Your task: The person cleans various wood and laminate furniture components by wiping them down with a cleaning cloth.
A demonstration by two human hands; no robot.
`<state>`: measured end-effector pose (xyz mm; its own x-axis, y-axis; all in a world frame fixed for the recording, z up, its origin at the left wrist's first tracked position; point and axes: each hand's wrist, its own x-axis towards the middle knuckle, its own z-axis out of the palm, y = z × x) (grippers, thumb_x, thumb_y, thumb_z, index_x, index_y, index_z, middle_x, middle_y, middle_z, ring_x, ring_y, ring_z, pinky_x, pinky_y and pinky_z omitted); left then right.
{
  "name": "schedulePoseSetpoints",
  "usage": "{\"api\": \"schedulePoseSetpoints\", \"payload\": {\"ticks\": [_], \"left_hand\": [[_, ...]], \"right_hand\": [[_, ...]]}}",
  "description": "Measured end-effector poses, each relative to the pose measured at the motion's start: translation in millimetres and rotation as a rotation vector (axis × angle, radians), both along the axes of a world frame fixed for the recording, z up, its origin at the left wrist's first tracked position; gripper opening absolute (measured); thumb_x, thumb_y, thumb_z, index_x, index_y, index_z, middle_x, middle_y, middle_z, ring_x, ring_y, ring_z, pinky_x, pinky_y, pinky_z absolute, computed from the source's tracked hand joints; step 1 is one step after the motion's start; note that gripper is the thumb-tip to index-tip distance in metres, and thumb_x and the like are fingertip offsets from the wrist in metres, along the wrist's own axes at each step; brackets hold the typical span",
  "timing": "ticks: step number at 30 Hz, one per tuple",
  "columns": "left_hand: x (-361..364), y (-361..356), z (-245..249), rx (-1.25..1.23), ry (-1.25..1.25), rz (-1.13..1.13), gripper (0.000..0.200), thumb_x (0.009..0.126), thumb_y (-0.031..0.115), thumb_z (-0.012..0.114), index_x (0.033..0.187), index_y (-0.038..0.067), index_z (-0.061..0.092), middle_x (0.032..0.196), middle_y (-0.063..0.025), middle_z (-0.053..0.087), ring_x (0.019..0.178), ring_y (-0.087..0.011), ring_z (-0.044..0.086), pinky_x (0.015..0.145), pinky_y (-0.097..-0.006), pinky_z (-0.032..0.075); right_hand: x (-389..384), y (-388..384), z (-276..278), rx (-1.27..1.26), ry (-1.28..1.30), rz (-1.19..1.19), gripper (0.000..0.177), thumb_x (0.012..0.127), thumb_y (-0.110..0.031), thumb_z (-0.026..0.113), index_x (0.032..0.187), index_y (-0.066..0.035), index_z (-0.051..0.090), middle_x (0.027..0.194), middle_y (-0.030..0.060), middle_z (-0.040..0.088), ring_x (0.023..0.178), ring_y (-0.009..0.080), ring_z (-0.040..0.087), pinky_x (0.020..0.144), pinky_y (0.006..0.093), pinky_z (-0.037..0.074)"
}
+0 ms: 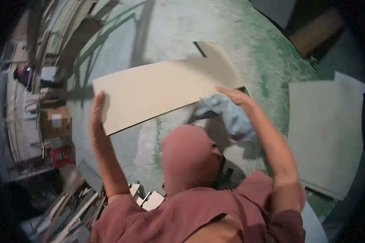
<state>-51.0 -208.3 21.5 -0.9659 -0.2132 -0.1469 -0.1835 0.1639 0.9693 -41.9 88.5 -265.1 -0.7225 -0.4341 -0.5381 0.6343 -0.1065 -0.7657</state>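
"Over the green-patched floor (174,36), where's the cream board (154,95)?"

"Right there, slanting across the middle of the view!"

"And the blue cloth (231,115)?"

"Bunched by the right hand (236,96), which touches the board's right end; whether it grips, I can't tell."

"And the left hand (97,107)?"

"Clasping the opposite end!"

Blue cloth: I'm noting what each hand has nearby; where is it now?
In the head view, the blue cloth is right of centre, just below the right hand, by the near edge of the cream board.
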Motion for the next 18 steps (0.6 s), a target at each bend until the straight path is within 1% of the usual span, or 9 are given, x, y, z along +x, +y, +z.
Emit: {"api": "schedulePoseSetpoints", "payload": {"ticks": [3, 7, 9, 10, 11, 12, 13, 14, 18], "left_hand": [[0.4, 10.3, 13.2, 0.024, 0.01, -0.023, 0.06, 0.083, 0.051, 0.039, 0.114, -0.001, 0.043, 0.106, -0.013, 0.052, 0.096, -0.0221, 0.052, 0.083, -0.0335, 0.043], [-5.2, 25.2, 20.3, 0.037, -0.01, -0.06, 0.061, 0.084, 0.051, 0.038, 0.114, -0.001, 0.043, 0.106, -0.013, 0.052, 0.096, -0.022, 0.052, 0.083, -0.0335, 0.043], [-9.5, 28.3, 21.9, 0.036, -0.02, -0.073, 0.061, 0.084, 0.052, 0.037, 0.114, -0.001, 0.043, 0.105, -0.013, 0.052, 0.095, -0.022, 0.052, 0.083, -0.0334, 0.043], [-11.5, 27.4, 22.0, 0.058, -0.017, -0.083, 0.061, 0.084, 0.052, 0.036, 0.114, -0.001, 0.043, 0.105, -0.013, 0.052, 0.095, -0.022, 0.053, 0.083, -0.0334, 0.043], [-13.7, 27.3, 22.1, 0.115, -0.011, -0.11, 0.061, 0.084, 0.052, 0.036, 0.114, -0.001, 0.043, 0.105, -0.013, 0.052, 0.095, -0.0219, 0.053, 0.082, -0.0334, 0.043], [-24.1, 21.6, 20.2, 0.323, -0.057, -0.129, 0.057, 0.087, 0.049, 0.033, 0.113, 0.0, 0.043, 0.102, -0.0121, 0.053, 0.09, -0.0214, 0.055, 0.078, -0.0328, 0.045], [-35.6, -16.1, 12.4, 0.529, -0.106, -0.496, 0.056, 0.088, 0.045, 0.031, 0.12, -0.001, 0.038, 0.117, -0.0148, 0.045, 0.105, -0.0222, 0.047, 0.09, -0.0328, 0.038], [-39.3, -26.7, 7.8, 0.569, -0.082, -0.592, 0.056, 0.088, 0.045, 0.031, 0.12, -0.001, 0.038, 0.117, -0.0147, 0.045, 0.105, -0.0221, 0.047, 0.09, -0.033, 0.038], [-33.8, -4.4, 3.0, 0.114, 0.081, -0.059, 0.057, 0.088, 0.046, 0.032, 0.121, 0.0, 0.037, 0.118, -0.0144, 0.045, 0.105, -0.0219, 0.047, 0.089, -0.0335, 0.037]], "right_hand": [[-20.3, 16.3, 117.0, 0.119, 0.108, -0.009, 0.055, 0.081, -0.053, 0.043, 0.096, -0.003, 0.057, 0.094, 0.0085, 0.057, 0.091, 0.0128, 0.049, 0.081, 0.0244, 0.038], [-30.9, -38.6, 210.7, -0.317, 0.523, -0.334, 0.048, 0.082, -0.047, 0.045, 0.101, -0.004, 0.052, 0.093, 0.0073, 0.054, 0.082, 0.0123, 0.051, 0.075, 0.0266, 0.041], [-33.3, -72.3, 251.9, -0.429, 0.729, -0.24, 0.049, 0.079, -0.044, 0.05, 0.108, -0.004, 0.048, 0.1, 0.0101, 0.053, 0.092, 0.0196, 0.05, 0.084, 0.0318, 0.038], [-32.6, -91.0, 263.1, -0.321, 0.84, -0.147, 0.048, 0.078, -0.043, 0.05, 0.109, -0.005, 0.049, 0.103, 0.0122, 0.052, 0.095, 0.0229, 0.049, 0.086, 0.033, 0.037], [-32.2, -107.2, 270.6, -0.206, 0.94, -0.052, 0.047, 0.078, -0.041, 0.05, 0.11, -0.007, 0.049, 0.106, 0.0143, 0.051, 0.099, 0.0261, 0.048, 0.089, 0.0342, 0.035], [-31.3, -127.3, 264.3, 0.011, 1.191, -0.199, 0.046, 0.077, -0.038, 0.05, 0.111, -0.008, 0.049, 0.11, 0.0155, 0.049, 0.103, 0.0282, 0.045, 0.091, 0.0356, 0.032], [-32.0, -143.0, 248.6, 0.249, 1.426, -0.343, 0.046, 0.075, -0.035, 0.051, 0.112, -0.008, 0.049, 0.113, 0.0166, 0.048, 0.107, 0.0303, 0.042, 0.094, 0.037, 0.03], [-37.1, -146.9, 234.4, 0.268, 1.404, -0.349, 0.046, 0.075, -0.035, 0.051, 0.112, -0.008, 0.049, 0.113, 0.0166, 0.048, 0.107, 0.0303, 0.042, 0.094, 0.037, 0.03], [-74.5, -127.1, 159.9, 0.334, 1.269, -0.351, 0.046, 0.073, -0.033, 0.05, 0.112, -0.009, 0.05, 0.115, 0.0139, 0.047, 0.109, 0.0313, 0.041, 0.096, 0.0391, 0.027]]}}
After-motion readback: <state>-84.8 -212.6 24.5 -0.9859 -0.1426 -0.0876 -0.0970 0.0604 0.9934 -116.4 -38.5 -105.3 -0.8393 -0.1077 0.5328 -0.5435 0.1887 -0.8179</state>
